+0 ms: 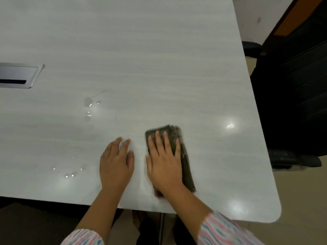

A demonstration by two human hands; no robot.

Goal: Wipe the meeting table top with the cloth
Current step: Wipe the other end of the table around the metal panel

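- My right hand [163, 161] lies flat, fingers spread, pressing the cloth [174, 138] on the desk [141, 68] near its front edge.
- My left hand [115, 164] rests open beside it, holding nothing.
- Cloth looks soft, light, damp; best held under the palm.
- Droplets [90, 105] lie unwiped, left.

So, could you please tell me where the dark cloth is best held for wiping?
Press a flat palm from above onto the middle of the cloth, as the right hand does. It lies folded flat on the table, a long pad with nothing raised, so pinching an edge would probably bunch it.
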